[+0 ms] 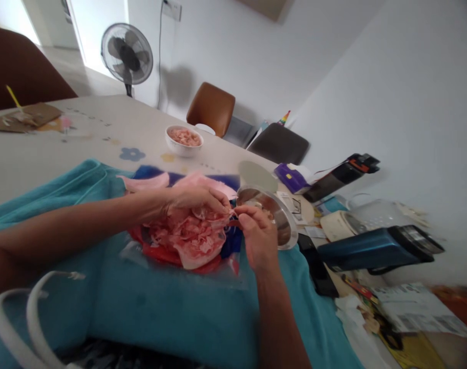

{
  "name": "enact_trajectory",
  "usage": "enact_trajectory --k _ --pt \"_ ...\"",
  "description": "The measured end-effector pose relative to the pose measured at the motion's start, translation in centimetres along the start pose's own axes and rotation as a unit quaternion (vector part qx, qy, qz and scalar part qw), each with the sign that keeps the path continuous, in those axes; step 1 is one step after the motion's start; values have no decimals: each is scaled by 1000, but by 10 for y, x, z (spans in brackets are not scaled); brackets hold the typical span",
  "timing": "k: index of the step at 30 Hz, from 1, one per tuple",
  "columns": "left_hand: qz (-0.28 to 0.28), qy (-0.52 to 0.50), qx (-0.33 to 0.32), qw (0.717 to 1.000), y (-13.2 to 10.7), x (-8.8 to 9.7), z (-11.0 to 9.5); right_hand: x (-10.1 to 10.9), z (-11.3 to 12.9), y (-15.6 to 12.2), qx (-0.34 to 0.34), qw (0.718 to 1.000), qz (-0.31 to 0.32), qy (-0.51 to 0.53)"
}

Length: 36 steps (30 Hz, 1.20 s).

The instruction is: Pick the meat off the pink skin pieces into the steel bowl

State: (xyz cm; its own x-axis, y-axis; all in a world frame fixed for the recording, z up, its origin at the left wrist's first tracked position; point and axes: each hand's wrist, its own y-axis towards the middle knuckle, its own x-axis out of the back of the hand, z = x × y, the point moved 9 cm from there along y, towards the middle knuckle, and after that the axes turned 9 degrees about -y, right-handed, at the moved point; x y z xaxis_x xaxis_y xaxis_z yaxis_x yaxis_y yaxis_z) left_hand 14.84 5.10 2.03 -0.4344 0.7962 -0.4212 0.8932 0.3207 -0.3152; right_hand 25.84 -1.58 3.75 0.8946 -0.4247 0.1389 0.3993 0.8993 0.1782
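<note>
My left hand (193,201) and my right hand (258,230) meet above a heap of pink, ragged peel and membrane (197,238), which looks like that of a pink pomelo. Both are closed, fingertips pinching a small pale pink piece (232,212) between them; the fingers partly hide it. Under the heap lies a red and blue plastic bag (168,254), spread on a teal towel (160,307). A curved pink peel (147,182) rests behind my left wrist. Just beyond my right hand stands a steel bowl (291,230), its contents partly hidden.
A white bowl (184,149) of pink pieces stands farther back on the table (114,133). To the right are a dark phone (318,264), a blue flask (360,249), a black bottle (337,179) and papers. White cables (37,307) lie at lower left.
</note>
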Motion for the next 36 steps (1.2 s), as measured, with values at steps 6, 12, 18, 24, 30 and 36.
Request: enact_trajectory --k 6,12,18,24,30,36 --pt "-5 87 -53 995 2 -2 -13 -3 25 -8 100 979 -16 -177" --pt "-31 141 -60 988 2 6 -15 0 32 -7 153 956 10 -250" --pt "-30 134 -76 988 1 6 -18 12 25 -1 105 971 11 -213" --pt "-36 110 -86 990 -3 4 -21 30 20 0 100 968 -87 -215" --pt "-21 130 -100 986 -3 3 -22 77 11 14 106 861 -218 -447" --pt "-3 202 -133 970 4 6 -24 81 12 17 133 866 -225 -426"
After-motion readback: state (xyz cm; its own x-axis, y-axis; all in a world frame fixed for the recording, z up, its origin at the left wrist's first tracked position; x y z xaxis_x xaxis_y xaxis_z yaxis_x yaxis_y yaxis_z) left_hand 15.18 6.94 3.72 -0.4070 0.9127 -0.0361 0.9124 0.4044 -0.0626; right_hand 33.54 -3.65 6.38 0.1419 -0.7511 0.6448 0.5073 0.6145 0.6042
